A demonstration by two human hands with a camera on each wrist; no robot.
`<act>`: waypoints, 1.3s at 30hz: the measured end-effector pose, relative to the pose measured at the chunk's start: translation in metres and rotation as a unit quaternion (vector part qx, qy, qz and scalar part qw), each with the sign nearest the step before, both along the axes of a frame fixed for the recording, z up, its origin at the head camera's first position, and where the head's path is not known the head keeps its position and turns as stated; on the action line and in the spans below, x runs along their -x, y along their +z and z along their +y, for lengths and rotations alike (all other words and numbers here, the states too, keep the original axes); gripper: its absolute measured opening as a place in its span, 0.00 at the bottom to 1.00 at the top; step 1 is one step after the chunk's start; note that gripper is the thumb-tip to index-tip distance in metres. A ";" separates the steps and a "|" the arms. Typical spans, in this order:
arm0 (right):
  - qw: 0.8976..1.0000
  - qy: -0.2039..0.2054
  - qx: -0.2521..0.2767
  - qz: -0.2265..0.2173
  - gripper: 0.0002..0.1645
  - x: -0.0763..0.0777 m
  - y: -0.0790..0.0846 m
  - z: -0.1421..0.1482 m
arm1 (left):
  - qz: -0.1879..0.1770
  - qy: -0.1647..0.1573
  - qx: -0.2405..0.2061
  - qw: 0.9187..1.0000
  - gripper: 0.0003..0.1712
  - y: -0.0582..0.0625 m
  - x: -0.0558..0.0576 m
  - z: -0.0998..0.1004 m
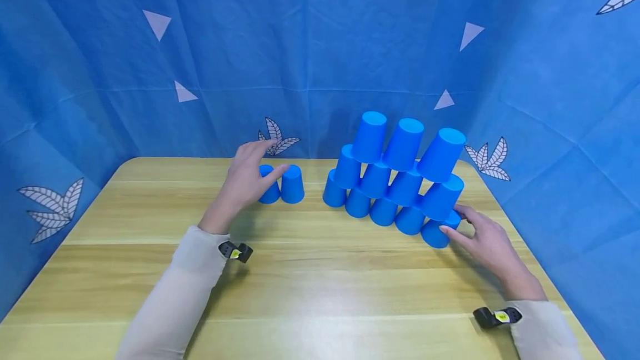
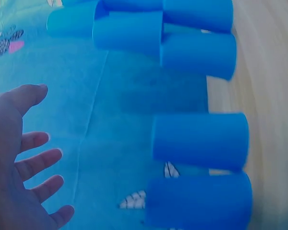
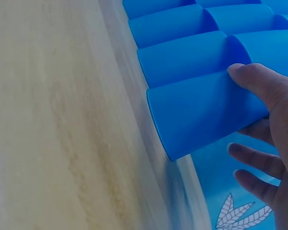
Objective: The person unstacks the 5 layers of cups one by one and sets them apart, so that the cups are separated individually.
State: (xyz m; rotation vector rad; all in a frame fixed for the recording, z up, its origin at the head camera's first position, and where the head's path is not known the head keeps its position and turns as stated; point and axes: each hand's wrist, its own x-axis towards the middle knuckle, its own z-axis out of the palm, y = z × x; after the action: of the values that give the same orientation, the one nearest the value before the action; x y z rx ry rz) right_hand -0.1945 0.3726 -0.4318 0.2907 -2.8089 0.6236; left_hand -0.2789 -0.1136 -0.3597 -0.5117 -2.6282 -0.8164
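Upside-down blue plastic cups form a stacked wall on the right side of the table, with several in the bottom row (image 1: 383, 213), several in the second row (image 1: 375, 180) and three on top (image 1: 404, 145). My right hand (image 1: 487, 240) pinches the bottom row's rightmost cup (image 3: 206, 112), its thumb (image 3: 247, 76) near the base and a finger behind. Two separate cups stand upside down to the left, the nearer-to-wall one (image 1: 293, 185) in full view. My left hand (image 1: 245, 174) hovers over them, fingers spread, partly hiding the leftmost cup (image 2: 199, 201) in the head view.
The light wooden table (image 1: 300, 271) reaches back to a blue cloth backdrop (image 1: 300, 43) with leaf and triangle prints. Cloth also hangs along the right edge, close to my right hand. Both wrists wear small black cameras.
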 end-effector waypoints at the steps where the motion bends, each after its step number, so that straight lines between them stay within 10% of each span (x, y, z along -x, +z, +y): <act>1: 1.000 0.001 -0.004 0.003 0.39 0.001 0.000 0.000 | 0.004 -0.007 0.002 1.000 0.37 0.002 0.001 0.004; 39: 0.996 0.033 -0.014 0.081 0.36 0.001 -0.001 -0.001 | 0.081 -0.113 0.067 0.988 0.35 0.075 0.021 0.105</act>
State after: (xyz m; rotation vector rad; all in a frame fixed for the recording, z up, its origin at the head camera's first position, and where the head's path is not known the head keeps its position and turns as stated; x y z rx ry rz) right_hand -0.1955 0.3715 -0.4331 0.4218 -2.6634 0.5485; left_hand -0.2995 -0.0085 -0.2843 -0.8888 -2.5147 -0.6332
